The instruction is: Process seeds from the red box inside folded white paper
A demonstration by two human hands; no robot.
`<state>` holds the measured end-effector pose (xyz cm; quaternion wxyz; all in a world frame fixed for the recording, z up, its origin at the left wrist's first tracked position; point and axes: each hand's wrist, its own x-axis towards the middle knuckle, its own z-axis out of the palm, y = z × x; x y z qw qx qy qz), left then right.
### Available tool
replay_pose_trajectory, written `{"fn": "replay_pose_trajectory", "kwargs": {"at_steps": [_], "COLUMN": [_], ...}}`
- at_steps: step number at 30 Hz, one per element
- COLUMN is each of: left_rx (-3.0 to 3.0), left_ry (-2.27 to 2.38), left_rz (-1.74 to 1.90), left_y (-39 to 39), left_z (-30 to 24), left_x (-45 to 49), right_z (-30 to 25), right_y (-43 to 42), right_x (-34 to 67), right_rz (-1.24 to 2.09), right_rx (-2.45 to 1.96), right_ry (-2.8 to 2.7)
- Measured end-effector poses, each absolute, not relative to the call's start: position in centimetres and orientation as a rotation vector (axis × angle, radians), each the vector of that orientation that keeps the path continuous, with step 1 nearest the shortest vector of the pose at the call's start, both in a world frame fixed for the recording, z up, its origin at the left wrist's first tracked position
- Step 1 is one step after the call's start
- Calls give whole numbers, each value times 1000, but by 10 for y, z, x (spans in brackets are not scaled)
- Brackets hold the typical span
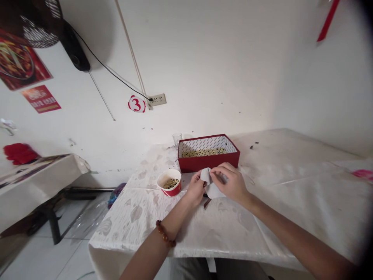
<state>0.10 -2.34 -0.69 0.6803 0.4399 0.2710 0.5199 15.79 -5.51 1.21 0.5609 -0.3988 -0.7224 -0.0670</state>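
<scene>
My left hand (196,188) is closed on a curled piece of white paper (215,191) above the table. My right hand (231,182) pinches near the paper's upper edge, thumb and forefinger together. Whatever small thing may sit between those fingertips is too small to make out. Just behind the hands stands a red box (210,160) with a patterned white lining, holding pale and dark speckled grains (205,152). Left of my left hand is a red and white paper bowl (173,191) with similar grains inside. A thin dark brown strip (207,203) lies below the hands.
A clear glass (176,139) stands behind the box's left corner. White patterned cloth (140,217) covers the table, which meets the wall at the back. Dark bits (254,145) lie to the right. Another table (37,182) is at left, under a wall fan (43,23).
</scene>
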Motion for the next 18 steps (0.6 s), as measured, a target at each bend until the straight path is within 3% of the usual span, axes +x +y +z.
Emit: {"fn": "replay_pose_trajectory", "kwargs": {"at_steps": [9,18], "left_rx": [715,641], "left_ry": [515,551], "left_rz": [1068,1010], "left_y": [-16,-3], "left_z": [-8,-21], "left_x": [-8,-13], "right_z": [74,75], "right_y": [-27,25], "right_x": [86,44], "right_rz": [136,259], "right_rx": [-861,-982], "right_ry": [-2007,-2191]}}
